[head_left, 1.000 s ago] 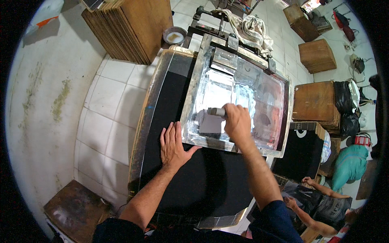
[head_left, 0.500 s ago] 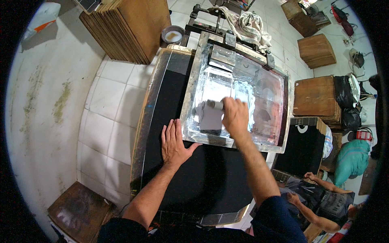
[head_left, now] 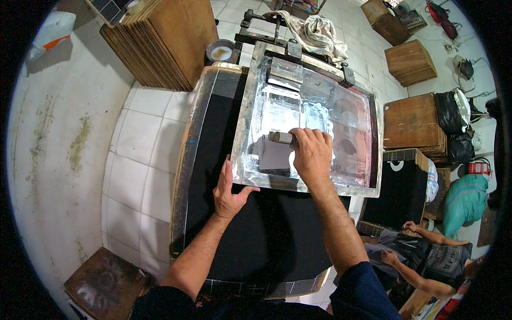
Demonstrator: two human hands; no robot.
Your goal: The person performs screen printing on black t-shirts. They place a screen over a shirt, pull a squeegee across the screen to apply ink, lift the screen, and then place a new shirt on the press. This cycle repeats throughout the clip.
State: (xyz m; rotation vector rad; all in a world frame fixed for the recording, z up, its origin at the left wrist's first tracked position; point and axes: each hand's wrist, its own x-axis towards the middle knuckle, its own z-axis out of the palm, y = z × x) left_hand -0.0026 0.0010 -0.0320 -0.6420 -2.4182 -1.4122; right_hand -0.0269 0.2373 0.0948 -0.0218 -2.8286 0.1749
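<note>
A screen-printing frame [head_left: 245, 122], its mesh smeared white and pale blue with a reddish tint on the right, is clamped at its far edge over black fabric [head_left: 256, 234] on a board. My right hand [head_left: 312, 154] is closed on a grey-handled squeegee [head_left: 278, 137] over the mesh, by a pale grey rectangle. My left hand [head_left: 230, 194] is at the frame's near left corner, on edge, fingers stretched along the side and thumb spread under the near edge.
Stacked boards [head_left: 160, 37], a bucket [head_left: 218, 53] and a rumpled cloth [head_left: 320, 37] lie beyond the frame. At right are board stacks [head_left: 410, 122], black bags [head_left: 450, 112], a green sack [head_left: 464, 205] and another person's arms [head_left: 410, 272]. A wall [head_left: 53, 160] runs along the left.
My left hand has turned from lying flat on the black fabric to standing on edge against the frame's corner. My right hand and squeegee have moved slightly up the mesh since the first frame.
</note>
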